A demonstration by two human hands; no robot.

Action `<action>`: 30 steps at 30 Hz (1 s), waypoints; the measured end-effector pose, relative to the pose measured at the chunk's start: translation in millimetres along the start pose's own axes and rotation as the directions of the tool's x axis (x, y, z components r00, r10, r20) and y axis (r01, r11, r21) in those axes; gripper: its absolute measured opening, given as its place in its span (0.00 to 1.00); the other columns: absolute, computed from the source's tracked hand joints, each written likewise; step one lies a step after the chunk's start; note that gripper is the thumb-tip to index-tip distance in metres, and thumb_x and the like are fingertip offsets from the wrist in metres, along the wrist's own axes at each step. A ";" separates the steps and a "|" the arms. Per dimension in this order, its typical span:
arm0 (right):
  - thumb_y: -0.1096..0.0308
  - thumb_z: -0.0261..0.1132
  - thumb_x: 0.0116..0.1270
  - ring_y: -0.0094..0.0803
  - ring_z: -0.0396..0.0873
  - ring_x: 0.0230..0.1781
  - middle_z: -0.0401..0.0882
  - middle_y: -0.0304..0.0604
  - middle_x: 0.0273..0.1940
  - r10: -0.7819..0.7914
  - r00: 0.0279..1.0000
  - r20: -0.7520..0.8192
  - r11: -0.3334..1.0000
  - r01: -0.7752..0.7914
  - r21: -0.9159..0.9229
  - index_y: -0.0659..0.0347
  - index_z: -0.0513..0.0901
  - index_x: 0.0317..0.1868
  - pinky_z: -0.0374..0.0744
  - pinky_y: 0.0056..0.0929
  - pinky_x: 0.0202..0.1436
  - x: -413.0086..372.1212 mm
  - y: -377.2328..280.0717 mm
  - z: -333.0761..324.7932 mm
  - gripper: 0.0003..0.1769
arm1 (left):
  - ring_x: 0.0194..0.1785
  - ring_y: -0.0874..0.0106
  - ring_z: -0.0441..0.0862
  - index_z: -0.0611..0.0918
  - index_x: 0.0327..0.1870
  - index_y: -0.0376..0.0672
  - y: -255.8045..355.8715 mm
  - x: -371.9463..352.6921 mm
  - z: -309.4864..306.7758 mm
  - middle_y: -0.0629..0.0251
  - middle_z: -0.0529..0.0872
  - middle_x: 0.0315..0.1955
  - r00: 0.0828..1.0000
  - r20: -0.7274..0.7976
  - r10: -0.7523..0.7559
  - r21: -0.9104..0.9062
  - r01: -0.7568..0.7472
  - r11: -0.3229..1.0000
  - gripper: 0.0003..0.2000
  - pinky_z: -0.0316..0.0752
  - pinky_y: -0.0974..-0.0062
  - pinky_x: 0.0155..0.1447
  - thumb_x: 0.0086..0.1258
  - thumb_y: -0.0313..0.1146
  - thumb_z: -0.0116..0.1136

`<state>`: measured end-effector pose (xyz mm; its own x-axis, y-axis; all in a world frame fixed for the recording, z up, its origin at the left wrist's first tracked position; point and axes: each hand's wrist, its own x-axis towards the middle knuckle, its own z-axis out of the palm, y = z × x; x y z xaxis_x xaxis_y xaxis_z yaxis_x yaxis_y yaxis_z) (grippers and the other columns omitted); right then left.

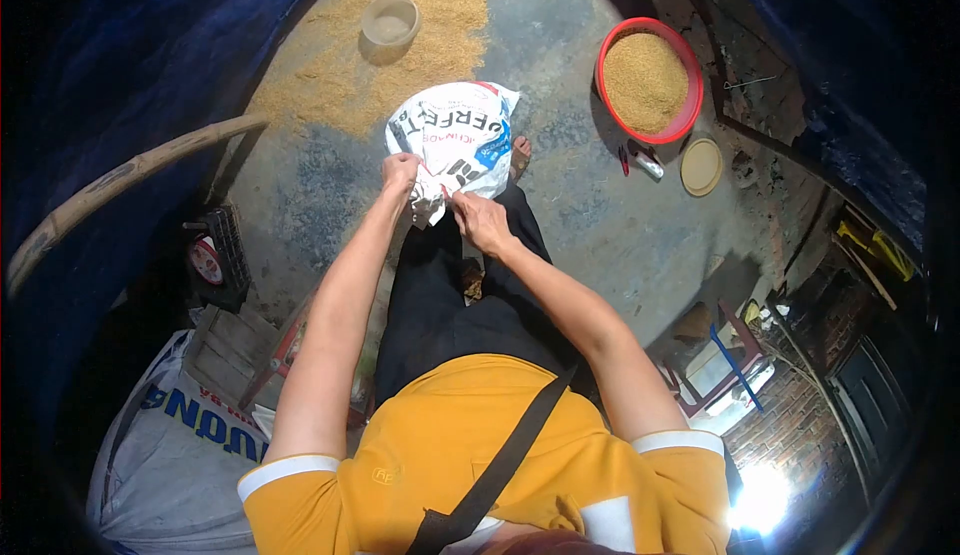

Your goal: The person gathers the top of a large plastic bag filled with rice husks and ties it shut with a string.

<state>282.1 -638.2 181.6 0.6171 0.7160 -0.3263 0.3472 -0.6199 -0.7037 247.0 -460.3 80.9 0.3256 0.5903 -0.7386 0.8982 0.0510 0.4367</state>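
Note:
A white printed sack (455, 140) stands upright, its body looking full, in front of my legs. Its top is gathered and crumpled towards me. My left hand (401, 173) pinches the left side of the gathered top. On the right side of the neck, the fingers of my right hand (482, 221) are closed on the sack material and a bit of red by it. Beyond the sack, loose golden grain (330, 65) is spread over the floor, with a round pale bowl (390, 21) resting on it.
A red basin (691, 105) of grain stands on the right, a round yellowish lid (702, 167) and small items near it. A bamboo pole (120, 180) curves on the left. A large printed sack (170, 465) lies lower left. Blue tarpaulin hangs at both sides.

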 end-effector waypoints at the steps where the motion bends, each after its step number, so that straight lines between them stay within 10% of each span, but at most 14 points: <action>1: 0.69 0.55 0.53 0.43 0.74 0.27 0.73 0.46 0.25 -0.021 1.000 -0.019 1.000 0.021 -0.009 0.58 0.71 0.31 0.71 0.38 0.28 -0.9 1.7 3.9 0.04 | 0.24 0.76 0.74 0.80 0.25 0.36 -2.4 1.1 2.1 0.64 0.79 0.20 1.000 -0.001 0.002 0.000 -0.002 1.000 0.10 0.69 0.79 0.30 0.50 0.35 0.57; 4: 0.66 0.53 0.55 0.46 0.73 0.27 0.72 0.48 0.24 0.003 1.000 -0.014 1.000 -0.003 0.024 0.59 0.68 0.32 0.70 0.40 0.26 -0.6 9.7 11.2 0.07 | 0.25 0.73 0.76 0.81 0.24 0.39 -6.7 -1.5 -2.0 0.62 0.81 0.22 0.999 -0.049 -0.003 0.060 0.005 0.998 0.09 0.70 0.76 0.32 0.49 0.35 0.56; 8: 0.64 0.52 0.56 0.47 0.74 0.27 0.74 0.52 0.24 0.157 0.981 0.116 0.987 -0.159 0.011 0.63 0.71 0.29 0.71 0.41 0.31 4.0 6.6 12.2 0.10 | 0.24 0.79 0.73 0.81 0.29 0.38 25.9 -19.6 -29.8 0.68 0.79 0.22 0.915 0.404 -0.009 -0.191 0.094 0.977 0.10 0.68 0.81 0.29 0.52 0.35 0.56; 11: 0.61 0.50 0.56 0.48 0.74 0.29 0.75 0.54 0.25 0.221 0.958 0.184 0.973 -0.230 0.028 0.64 0.72 0.27 0.71 0.43 0.32 10.5 9.4 16.4 0.13 | 0.20 0.83 0.69 0.81 0.32 0.39 36.1 -21.6 -32.1 0.69 0.79 0.21 0.787 0.617 0.010 0.101 -0.092 0.991 0.10 0.64 0.83 0.24 0.51 0.35 0.59; 18: 0.58 0.50 0.57 0.49 0.74 0.26 0.74 0.54 0.23 0.183 0.960 0.214 0.983 -0.186 -0.006 0.62 0.76 0.29 0.72 0.42 0.29 9.9 19.1 17.6 0.15 | 0.25 0.82 0.72 0.80 0.27 0.38 27.1 -18.1 -11.3 0.69 0.79 0.21 0.792 0.610 -0.006 0.111 -0.078 0.991 0.08 0.66 0.83 0.29 0.51 0.34 0.58; 30: 0.64 0.52 0.50 0.50 0.74 0.24 0.73 0.56 0.20 0.089 0.978 0.187 0.996 -0.092 0.009 0.64 0.73 0.19 0.72 0.43 0.29 2.2 10.1 14.9 0.12 | 0.25 0.70 0.76 0.78 0.22 0.37 12.6 -35.1 6.2 0.58 0.79 0.19 0.991 0.080 0.109 0.066 -0.114 0.991 0.08 0.69 0.73 0.31 0.45 0.33 0.58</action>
<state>276.4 -638.1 164.3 0.5021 0.7058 -0.4998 0.2826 -0.6801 -0.6764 248.7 -485.4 109.2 0.4441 0.5262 -0.7252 0.8726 -0.0702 0.4834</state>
